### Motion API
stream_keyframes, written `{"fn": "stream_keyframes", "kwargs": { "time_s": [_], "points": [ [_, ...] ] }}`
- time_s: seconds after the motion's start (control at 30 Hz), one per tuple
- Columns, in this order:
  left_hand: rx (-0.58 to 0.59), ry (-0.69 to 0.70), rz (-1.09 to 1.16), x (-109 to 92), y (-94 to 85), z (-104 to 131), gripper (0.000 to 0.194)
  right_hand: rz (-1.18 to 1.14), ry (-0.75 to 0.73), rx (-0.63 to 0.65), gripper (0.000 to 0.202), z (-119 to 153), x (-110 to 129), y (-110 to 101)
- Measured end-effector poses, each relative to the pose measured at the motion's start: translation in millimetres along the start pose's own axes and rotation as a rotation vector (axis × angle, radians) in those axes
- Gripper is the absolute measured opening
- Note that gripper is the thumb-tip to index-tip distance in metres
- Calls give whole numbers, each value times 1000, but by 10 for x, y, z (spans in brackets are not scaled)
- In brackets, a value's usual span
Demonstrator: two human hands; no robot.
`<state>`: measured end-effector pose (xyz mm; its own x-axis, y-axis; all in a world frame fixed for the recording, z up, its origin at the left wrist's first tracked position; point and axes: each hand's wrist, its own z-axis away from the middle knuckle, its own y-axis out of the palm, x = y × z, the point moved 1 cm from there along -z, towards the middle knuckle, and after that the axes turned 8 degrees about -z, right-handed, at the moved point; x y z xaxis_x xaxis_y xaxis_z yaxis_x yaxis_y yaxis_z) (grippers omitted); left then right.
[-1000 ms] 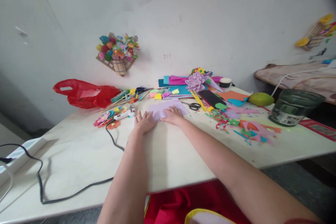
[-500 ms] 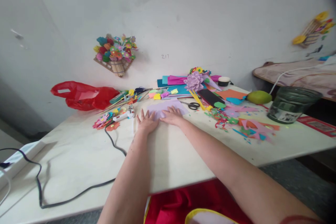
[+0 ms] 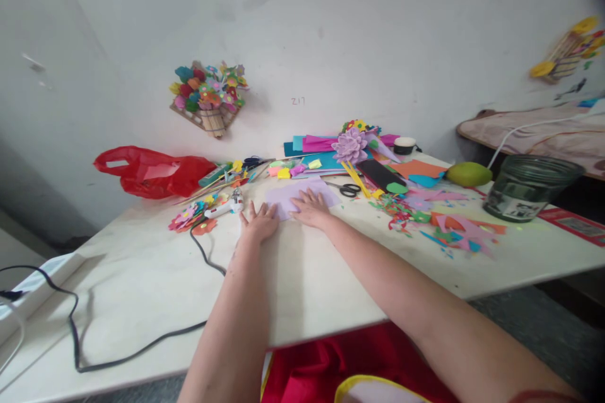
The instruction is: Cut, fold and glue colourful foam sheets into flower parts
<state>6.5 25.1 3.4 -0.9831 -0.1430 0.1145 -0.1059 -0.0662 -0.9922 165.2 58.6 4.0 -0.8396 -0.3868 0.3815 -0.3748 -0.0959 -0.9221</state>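
A light purple sheet (image 3: 284,197) lies flat on the white table (image 3: 326,277), in front of the stacked coloured sheets. My left hand (image 3: 259,221) rests palm down at the sheet's left edge, fingers spread. My right hand (image 3: 311,208) lies flat on the sheet, its fingers apart. Just left of my left hand is a white glue gun (image 3: 224,206) with a black cord. Black-handled scissors (image 3: 348,190) lie to the right of the sheet. Neither hand grips anything.
A red plastic bag (image 3: 163,173) is at the back left, a power strip (image 3: 40,286) at the left edge. Coloured scraps (image 3: 456,233), a phone (image 3: 378,173), a purple flower (image 3: 350,146), a green-yellow fruit (image 3: 469,174) and a glass jar (image 3: 527,192) are on the right.
My left hand has slid slightly left, from on the purple sheet to its left edge. My right hand stays almost where it was on the sheet.
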Motion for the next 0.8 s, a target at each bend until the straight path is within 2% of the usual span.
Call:
{"fn": "stream_keyframes", "kwargs": {
  "time_s": [0.17, 0.3, 0.5, 0.8],
  "points": [
    [-37, -24, 7, -6, -24, 16, 54, 51, -299, -131, 45, 134, 80, -21],
    [-78, -74, 19, 12, -90, 65, 55, 86, -447, -76, 41, 218, 118, -6],
    [-160, -121, 6, 19, -121, 91, 54, 93, -435, -2, 43, 240, 129, 1],
    [-158, -123, 37, 9, -103, 77, 57, 104, -389, 3, 41, 242, 225, 9]
  ]
}}
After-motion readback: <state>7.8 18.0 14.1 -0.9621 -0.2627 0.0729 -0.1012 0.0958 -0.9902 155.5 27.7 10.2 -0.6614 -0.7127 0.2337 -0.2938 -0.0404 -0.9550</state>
